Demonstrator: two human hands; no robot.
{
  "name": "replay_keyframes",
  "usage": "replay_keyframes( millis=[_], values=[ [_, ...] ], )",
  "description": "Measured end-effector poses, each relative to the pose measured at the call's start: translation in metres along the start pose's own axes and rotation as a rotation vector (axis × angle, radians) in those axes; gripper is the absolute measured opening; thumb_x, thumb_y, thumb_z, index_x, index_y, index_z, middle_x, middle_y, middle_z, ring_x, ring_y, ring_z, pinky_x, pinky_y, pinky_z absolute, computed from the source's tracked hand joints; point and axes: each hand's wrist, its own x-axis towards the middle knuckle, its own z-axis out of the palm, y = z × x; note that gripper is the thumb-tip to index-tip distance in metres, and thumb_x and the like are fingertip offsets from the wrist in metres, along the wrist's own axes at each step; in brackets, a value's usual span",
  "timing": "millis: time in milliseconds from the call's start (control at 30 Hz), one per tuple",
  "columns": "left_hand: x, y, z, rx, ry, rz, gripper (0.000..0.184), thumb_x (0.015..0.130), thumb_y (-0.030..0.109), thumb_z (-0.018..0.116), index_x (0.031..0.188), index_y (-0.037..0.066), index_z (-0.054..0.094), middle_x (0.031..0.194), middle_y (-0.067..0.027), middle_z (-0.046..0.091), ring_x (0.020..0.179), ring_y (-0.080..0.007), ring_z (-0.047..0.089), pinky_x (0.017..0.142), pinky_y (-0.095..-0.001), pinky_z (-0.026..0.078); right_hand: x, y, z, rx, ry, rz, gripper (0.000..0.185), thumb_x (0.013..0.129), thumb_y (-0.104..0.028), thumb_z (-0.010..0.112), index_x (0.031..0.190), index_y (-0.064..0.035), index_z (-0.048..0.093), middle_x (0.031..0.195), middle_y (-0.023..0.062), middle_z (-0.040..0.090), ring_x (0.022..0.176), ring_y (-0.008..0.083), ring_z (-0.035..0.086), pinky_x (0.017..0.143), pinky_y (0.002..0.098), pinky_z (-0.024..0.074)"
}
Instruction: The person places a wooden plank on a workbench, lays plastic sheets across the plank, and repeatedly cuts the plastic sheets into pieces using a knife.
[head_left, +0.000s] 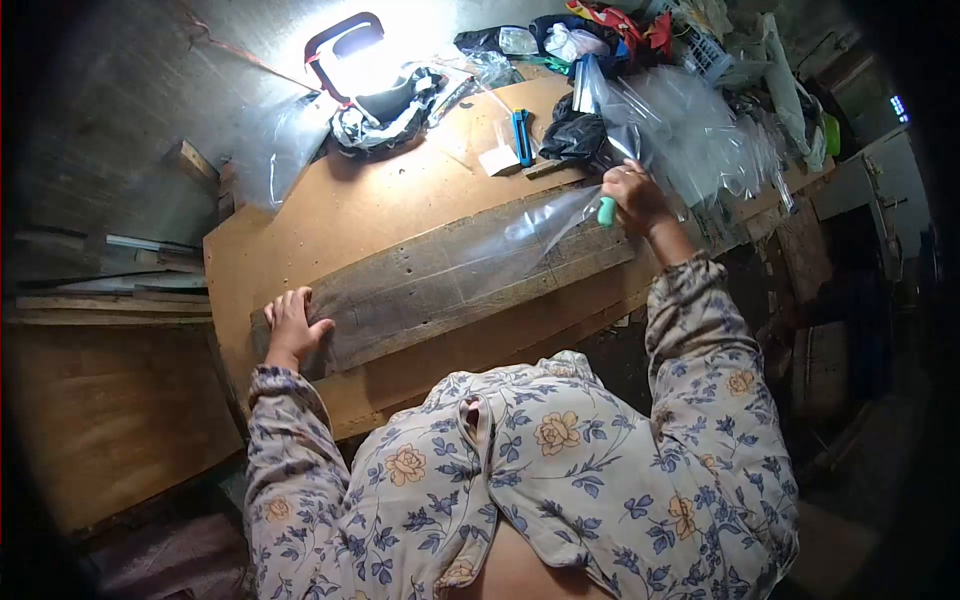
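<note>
A long, worn wooden plank (385,300) lies slanted across the tabletop, with a clear plastic sheet (535,222) stretched along it. My left hand (290,325) rests flat on the plank's left end, fingers and thumb apart. At the right end, my right hand (637,195) is closed around a tool with a green handle (607,212); its working end is mostly hidden, so I cannot tell its exact kind. The plastic sheet rises near this hand. Just beyond the plank, a blue utility knife (521,138) lies beside a small white piece (498,161).
A bright lamp (345,50) shines at the back, above a black plastic bag (385,125). Clear plastic bags (690,130) are heaped at the back right, near a dark bag (574,130) and a pale basket (703,52). Wooden boards (110,305) stand at the left.
</note>
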Motion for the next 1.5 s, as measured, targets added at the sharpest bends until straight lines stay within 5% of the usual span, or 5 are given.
replay_keyframes(
  millis=[200, 433, 1000, 1333, 1500],
  values=[
    [0.014, -0.008, -0.007, 0.074, -0.120, 0.210, 0.024, 0.065, 0.019, 0.069, 0.076, 0.010, 0.049, 0.075, -0.0068, 0.050, 0.080, -0.0262, 0.047, 0.074, -0.0370, 0.034, -0.042, -0.017, -0.004, -0.122, 0.168, 0.017, 0.006, 0.066, -0.007, 0.055, 0.070, -0.0077, 0.051, 0.083, 0.0056, 0.049, 0.088, 0.0239, 0.050, 0.084, 0.0386, 0.0366],
    [-0.035, -0.023, -0.040, 0.333, 0.646, 0.444, 0.013, 0.069, 0.007, 0.057, 0.078, 0.009, 0.047, 0.079, -0.0088, 0.048, 0.074, -0.0298, 0.049, 0.066, -0.0412, 0.039, -0.084, -0.036, 0.018, -0.128, 0.275, 0.071, 0.007, 0.066, -0.007, 0.057, 0.071, -0.0072, 0.053, 0.098, 0.0076, 0.054, 0.097, 0.0252, 0.052, 0.087, 0.0399, 0.0365],
    [-0.093, -0.083, -0.030, -0.305, 0.342, -0.020, 0.003, 0.078, 0.008, 0.051, 0.080, 0.006, 0.053, 0.071, -0.0045, 0.053, 0.061, -0.0183, 0.051, 0.056, -0.0295, 0.042, -0.033, -0.031, 0.011, 1.104, 0.925, 1.203, 0.021, 0.080, -0.024, 0.058, 0.089, -0.0055, 0.059, 0.073, -0.0022, 0.051, 0.068, 0.0075, 0.047, 0.062, 0.0212, 0.0396],
    [-0.100, -0.202, -0.108, -0.689, -0.394, -0.637, 0.023, 0.082, 0.025, 0.056, 0.074, 0.004, 0.060, 0.062, 0.0028, 0.052, 0.057, -0.0051, 0.045, 0.052, -0.0214, 0.037, 0.002, 0.025, 0.047, 0.305, 0.344, 0.895, 0.044, 0.069, -0.019, 0.060, 0.109, -0.0041, 0.052, 0.092, 0.0160, 0.058, 0.087, 0.0280, 0.056, 0.074, 0.0328, 0.0433],
    [-0.081, -0.156, -0.093, -0.415, -0.335, -0.471, 0.026, 0.079, 0.024, 0.058, 0.072, -0.001, 0.062, 0.064, -0.0025, 0.059, 0.058, -0.0081, 0.051, 0.054, -0.0236, 0.041, 0.079, -0.056, 0.034, 1.344, 0.217, 0.545, 0.023, 0.075, -0.006, 0.051, 0.098, 0.0002, 0.054, 0.094, 0.0115, 0.057, 0.087, 0.0187, 0.056, 0.074, 0.0295, 0.0436]
  ],
)
